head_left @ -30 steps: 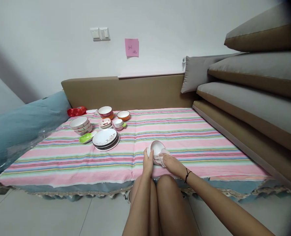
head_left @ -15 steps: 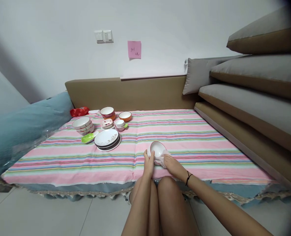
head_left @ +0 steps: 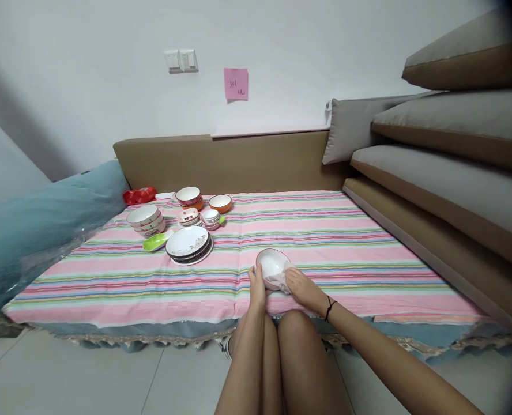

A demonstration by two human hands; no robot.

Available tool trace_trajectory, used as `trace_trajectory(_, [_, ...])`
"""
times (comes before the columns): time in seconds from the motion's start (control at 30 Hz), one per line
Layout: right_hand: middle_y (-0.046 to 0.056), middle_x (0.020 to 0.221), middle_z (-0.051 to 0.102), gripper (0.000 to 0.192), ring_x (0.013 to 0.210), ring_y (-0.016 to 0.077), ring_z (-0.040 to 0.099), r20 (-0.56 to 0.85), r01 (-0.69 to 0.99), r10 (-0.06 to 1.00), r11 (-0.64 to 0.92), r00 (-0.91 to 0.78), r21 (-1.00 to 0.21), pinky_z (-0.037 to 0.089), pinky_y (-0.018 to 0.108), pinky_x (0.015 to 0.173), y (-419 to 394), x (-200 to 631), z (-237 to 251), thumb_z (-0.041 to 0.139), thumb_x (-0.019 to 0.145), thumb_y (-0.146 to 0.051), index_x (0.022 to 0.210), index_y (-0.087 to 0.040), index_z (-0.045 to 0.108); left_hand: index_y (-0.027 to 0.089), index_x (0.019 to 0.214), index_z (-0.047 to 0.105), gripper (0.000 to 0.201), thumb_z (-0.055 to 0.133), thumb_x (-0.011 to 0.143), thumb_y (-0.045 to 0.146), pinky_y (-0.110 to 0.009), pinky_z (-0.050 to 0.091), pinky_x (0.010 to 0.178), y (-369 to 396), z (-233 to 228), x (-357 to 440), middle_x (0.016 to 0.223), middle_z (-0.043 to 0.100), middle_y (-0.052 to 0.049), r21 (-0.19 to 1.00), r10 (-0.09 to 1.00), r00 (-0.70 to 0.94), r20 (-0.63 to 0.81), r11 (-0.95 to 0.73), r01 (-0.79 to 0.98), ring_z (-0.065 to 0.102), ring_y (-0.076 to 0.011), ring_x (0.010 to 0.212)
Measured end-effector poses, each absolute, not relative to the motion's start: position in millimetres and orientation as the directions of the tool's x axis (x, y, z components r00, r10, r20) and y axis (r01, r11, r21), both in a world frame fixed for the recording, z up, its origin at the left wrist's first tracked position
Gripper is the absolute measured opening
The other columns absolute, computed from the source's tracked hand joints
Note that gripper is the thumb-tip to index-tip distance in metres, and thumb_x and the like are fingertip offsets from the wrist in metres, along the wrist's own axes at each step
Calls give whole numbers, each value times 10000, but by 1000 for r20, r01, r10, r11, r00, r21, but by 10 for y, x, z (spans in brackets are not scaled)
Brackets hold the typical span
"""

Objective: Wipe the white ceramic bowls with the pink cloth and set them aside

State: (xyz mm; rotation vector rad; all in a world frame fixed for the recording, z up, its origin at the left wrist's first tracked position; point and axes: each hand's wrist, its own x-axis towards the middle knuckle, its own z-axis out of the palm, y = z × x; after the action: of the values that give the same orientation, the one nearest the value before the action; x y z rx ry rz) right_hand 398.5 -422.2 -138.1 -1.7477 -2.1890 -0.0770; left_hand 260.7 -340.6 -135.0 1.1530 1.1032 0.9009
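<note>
The left hand is gripping the near-left rim of a small round white ceramic bowl with a reddish outside, fingers closed on its edge, while the right hand is pressing a crumpled pale cloth against the bowl's near-right side, fingers folded around the cloth. The bowl is sitting tilted toward the person on the pink striped fabric cover, just beyond the knees. By the look of it the wiping step is in hand; the next move seems to call for turning the bowl under the cloth, with the left hand holding firm so that the glazed rim is not slipping.

Well to the left of the grip and farther away, a stack of white round plates with dark rims is lying beside a lime green leaf-shaped dish. Beyond those are standing a stack of white patterned bowls, an orange bowl with a white inside, a red-banded bowl and a nest of small pink cups; a red crumpled bag is resting at the far left corner.

The cover is spreading over a low tan platform with a tan backboard. Grey and tan cushions are stacked to the right, a teal bolster is lying at left, and a pink sticky note and white wall switches are showing on the white wall
</note>
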Motion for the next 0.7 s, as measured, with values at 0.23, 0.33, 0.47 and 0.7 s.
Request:
trace_trajectory(0.23, [122, 825, 639, 316, 758, 250, 573, 425, 986, 905, 61, 11, -156, 480, 409, 702, -4151, 3554, -1582, 302, 904, -76, 862, -156, 605, 191, 1325, 377, 590, 512, 843, 503, -304, 373, 1031, -3465, -1336, 2652, 1364, 478, -126, 994, 939, 331, -87, 103, -30, 467, -222, 1255])
trace_trajectory(0.33, [91, 836, 650, 310, 783, 227, 581, 418, 978, 903, 167, -101, -125, 488, 381, 765, -4196, 3728, -1576, 336, 909, -85, 834, -205, 611, 162, 1229, 465, 461, 416, 891, 471, -318, 328, 1061, -3401, -1336, 2657, 1317, 510, -147, 996, 954, 288, -88, 86, 18, 465, -224, 1246])
trace_trajectory(0.47, [81, 872, 660, 264, 846, 220, 591, 401, 951, 881, 301, -250, -68, 475, 369, 866, -4222, 4025, -1512, 390, 905, -92, 847, -212, 618, 165, 1098, 525, 417, 370, 899, 497, -312, 364, 1023, -3353, -1353, 2657, 1207, 564, -142, 994, 957, 270, -106, 105, 16, 510, -220, 1170])
trace_trajectory(0.7, [110, 840, 635, 320, 778, 245, 565, 441, 989, 895, 114, -63, -90, 464, 399, 724, -4181, 3596, -1487, 307, 920, -85, 864, -182, 607, 195, 1317, 340, 587, 454, 857, 542, -291, 417, 960, -3422, -1426, 2684, 1303, 502, -124, 982, 947, 263, -184, 190, 0, 531, -205, 1165])
